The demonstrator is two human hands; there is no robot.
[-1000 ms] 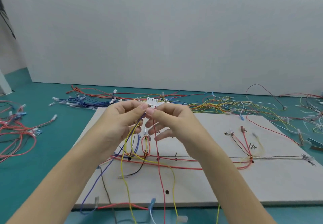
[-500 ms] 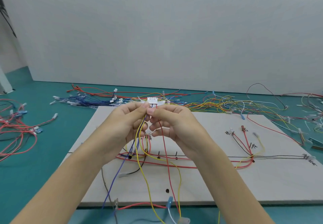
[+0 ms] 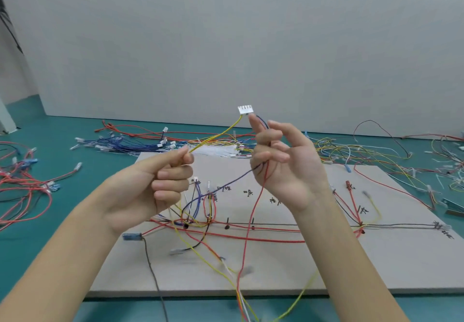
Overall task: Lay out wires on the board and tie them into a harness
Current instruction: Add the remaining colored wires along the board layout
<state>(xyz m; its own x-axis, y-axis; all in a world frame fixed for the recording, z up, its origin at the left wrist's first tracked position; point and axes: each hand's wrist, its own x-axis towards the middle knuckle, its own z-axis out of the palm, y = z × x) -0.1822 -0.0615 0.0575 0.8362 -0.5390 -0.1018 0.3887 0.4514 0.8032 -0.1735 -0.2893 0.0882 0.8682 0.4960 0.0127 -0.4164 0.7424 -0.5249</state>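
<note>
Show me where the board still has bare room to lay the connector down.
The board is bare along its near right edge, below the long red wire, and at its far edge behind the right hand. Crowded: the wire tangle under the left hand.

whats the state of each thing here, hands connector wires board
left hand: fingers curled, pinching the yellow wire
right hand: raised, fingertip at the white connector, other fingers loose
white connector: held up in the air, wires hanging from it
blue wire and red wire: hang past the right hand to the board
board: flat on the table, wires partly routed across it
loose wire piles: unsorted behind the board
</note>
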